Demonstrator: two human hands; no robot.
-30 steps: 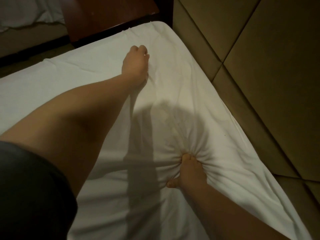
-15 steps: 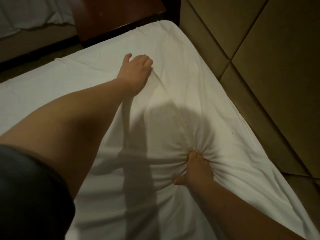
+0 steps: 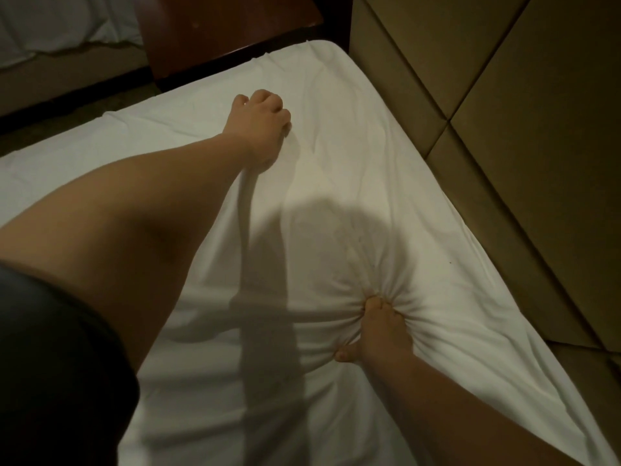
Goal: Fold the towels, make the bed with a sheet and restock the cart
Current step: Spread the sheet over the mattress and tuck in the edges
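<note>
Sheet (image 3: 336, 105) is lying spread but wrinkled, smoothing remaining: right hand (image 3: 379, 334) is bunching a near fistful, left hand (image 3: 260, 126) is clutching a far fold.

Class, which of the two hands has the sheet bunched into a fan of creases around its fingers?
The right hand, nearer the camera; around the left hand the sheet lies smoother.

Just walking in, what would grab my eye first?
The right hand, low in the middle, clutches a bunch of the white sheet so that creases fan out around it. Farther up, the left hand has its fingers curled on the same sheet, a raised fold running back from it.
</note>
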